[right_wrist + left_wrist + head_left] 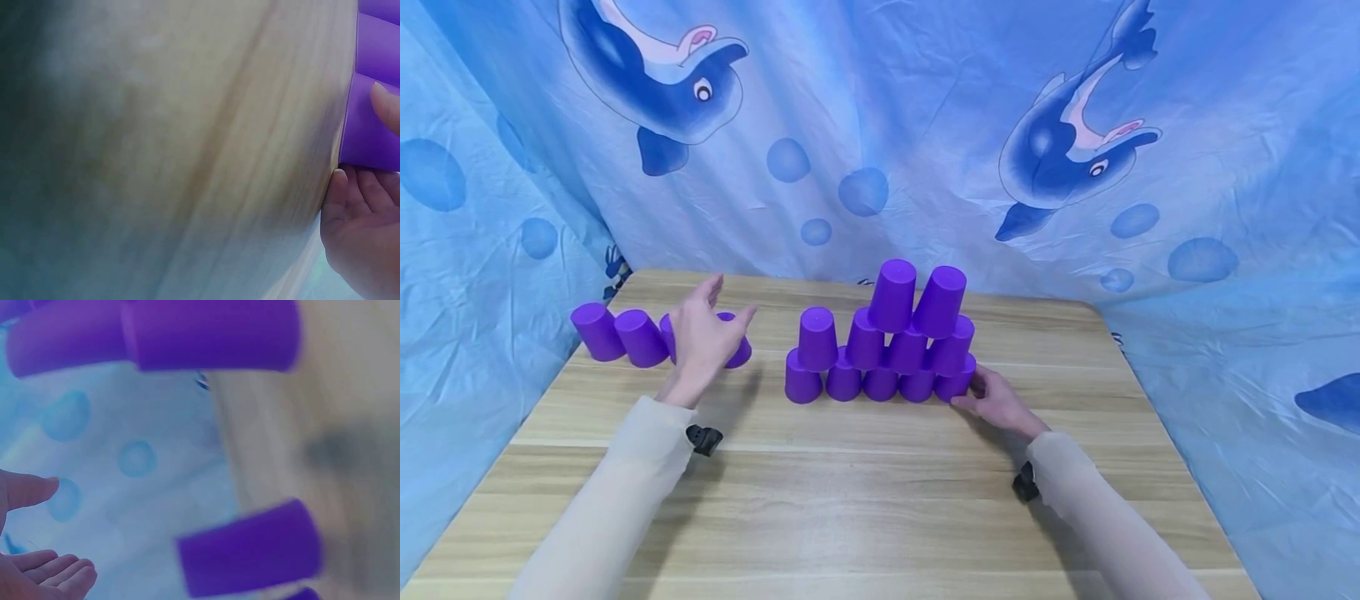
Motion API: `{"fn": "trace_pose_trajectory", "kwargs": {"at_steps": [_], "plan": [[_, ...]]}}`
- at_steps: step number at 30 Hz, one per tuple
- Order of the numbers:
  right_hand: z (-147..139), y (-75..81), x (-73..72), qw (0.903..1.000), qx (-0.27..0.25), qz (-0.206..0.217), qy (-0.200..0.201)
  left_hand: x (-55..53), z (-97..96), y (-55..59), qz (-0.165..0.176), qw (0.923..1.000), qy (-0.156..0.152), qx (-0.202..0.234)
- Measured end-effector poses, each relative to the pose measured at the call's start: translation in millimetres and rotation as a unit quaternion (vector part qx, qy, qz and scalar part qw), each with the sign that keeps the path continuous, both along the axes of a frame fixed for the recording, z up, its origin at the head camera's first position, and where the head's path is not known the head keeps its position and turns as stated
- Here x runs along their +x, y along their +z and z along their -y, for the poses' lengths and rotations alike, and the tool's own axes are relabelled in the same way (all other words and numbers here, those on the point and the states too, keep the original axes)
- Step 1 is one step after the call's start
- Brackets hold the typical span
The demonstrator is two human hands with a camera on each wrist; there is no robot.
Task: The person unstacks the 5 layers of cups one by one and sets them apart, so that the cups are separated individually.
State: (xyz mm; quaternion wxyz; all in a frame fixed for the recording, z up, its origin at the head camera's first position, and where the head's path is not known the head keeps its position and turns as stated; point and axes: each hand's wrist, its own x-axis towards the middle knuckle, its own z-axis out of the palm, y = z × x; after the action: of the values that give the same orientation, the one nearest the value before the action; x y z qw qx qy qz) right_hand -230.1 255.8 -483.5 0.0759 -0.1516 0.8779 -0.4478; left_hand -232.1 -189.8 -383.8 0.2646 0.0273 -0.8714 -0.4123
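Purple cups stand upside down in a stepped stack, with several in the bottom row, several in the second, and two top cups on the right half. My right hand holds the rightmost bottom cup, its thumb on the near side and fingers at the far right side. The right wrist view shows the thumb against that cup. On the left, my left hand hovers in front of a row of separate cups, partly hiding them. Thumb and fingers are spread apart with nothing between them.
The stack and the row of cups rest on a wooden table. Blue dolphin-print curtain hangs behind and at both sides of it. A dark device is strapped to the left wrist, another to the right.
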Motion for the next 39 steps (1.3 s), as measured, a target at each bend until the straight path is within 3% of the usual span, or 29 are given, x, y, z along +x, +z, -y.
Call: {"fn": "trace_pose_trajectory", "kwargs": {"at_steps": [8,15,22,25,28,32,39], "plan": [[1.7,1.8,1.2,1.0,0.0,0.003,0.001,9.0,-37.1,33.2,-0.022,0.9918,-0.087,0.091],[1.8,1.9,0.2,1.0,0.008,0.003,-0.005,15.5,-63.2,55.7,-0.001,0.9581,-0.209,0.196],[1.3,1.7,0.0,0.9999,0.01,-0.006,-0.007,30.7,-89.2,83.4,0.033,0.9431,-0.26,0.205],[1.3,1.4,0.6,0.9999,0.013,-0.01,-0.004,25.8,-94.7,78.4,0.046,0.9328,-0.281,0.221],[1.4,0.6,1.6,0.9999,0.011,-0.01,0.0,18.2,-100.1,69.0,0.048,0.9276,-0.297,0.221],[1.9,0.5,2.8,1.0,0.004,-0.007,0.0,12.6,-109.5,63.2,0.05,0.9311,-0.305,0.194],[1.6,0.9,6.3,0.9999,0.001,-0.011,0.005,6.8,-126.8,64.8,0.062,0.9335,-0.317,0.156]]}}
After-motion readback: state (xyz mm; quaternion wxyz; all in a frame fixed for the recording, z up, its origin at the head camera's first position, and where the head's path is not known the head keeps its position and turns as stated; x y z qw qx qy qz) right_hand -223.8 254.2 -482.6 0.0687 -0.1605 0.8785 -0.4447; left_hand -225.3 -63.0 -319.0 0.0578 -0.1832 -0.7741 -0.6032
